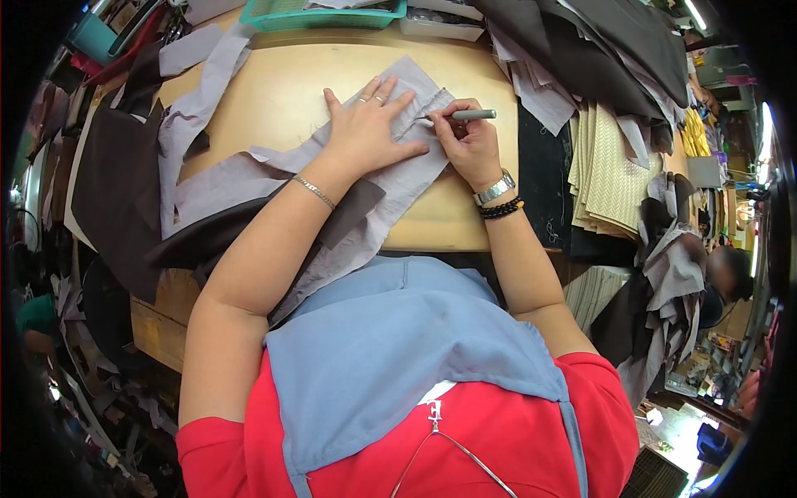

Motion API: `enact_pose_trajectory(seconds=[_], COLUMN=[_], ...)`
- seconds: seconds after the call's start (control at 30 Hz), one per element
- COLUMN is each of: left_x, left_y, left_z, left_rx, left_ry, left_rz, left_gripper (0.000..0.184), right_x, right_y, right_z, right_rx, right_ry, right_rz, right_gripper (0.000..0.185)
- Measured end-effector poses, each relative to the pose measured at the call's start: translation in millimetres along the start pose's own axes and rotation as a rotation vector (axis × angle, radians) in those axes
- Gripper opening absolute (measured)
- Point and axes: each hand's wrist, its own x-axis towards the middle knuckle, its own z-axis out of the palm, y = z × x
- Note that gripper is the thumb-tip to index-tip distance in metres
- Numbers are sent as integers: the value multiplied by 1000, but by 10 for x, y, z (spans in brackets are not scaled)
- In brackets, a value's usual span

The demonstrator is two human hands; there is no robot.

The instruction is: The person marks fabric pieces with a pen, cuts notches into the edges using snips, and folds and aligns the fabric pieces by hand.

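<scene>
Beyond the blue apron [407, 332], the left hand [369, 133] presses flat, fingers spread, on grey cloth [411, 187] lying across the tabletop [278, 91]; the right hand [470, 145] grips a pen [475, 114] over it. Farther off sits a green basket [320, 20].

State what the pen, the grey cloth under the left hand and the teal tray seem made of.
Pen: metal or plastic, unclear which; its grey barrel looks smooth.
Grey cloth: matte, seemingly woven fabric, judging by creases and stray threads.
Teal tray: probably molded plastic, from its even color and smooth rim.
</scene>
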Motion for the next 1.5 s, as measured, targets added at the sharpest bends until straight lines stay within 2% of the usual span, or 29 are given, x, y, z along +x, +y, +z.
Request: enact_pose_trajectory(seconds=[0.17, 0.27, 0.77, 0.87, 1.5], left_x=[3, 0, -9, -14, -21], left_y=[-7, 0, -8, -1, 2], left_z=[16, -7, 42, 23, 0], left_rx=[11, 10, -10, -11, -10], left_ry=[-2, -8, 34, 22, 10], left_rz=[0, 1, 4, 3, 9], left_gripper=[92, 92, 87, 87, 89], right_x=[38, 53, 156, 179, 325], right_y=[10, -7, -142, -147, -50], right_z=[-4, 31, 20, 36, -43], right_rx=[-209, -211, -307, -291, -337], right_ry=[54, 64, 101, 139, 223], right_rz=[-83, -109, -35, -68, 68], right_gripper=[15, 14, 14, 13, 13])
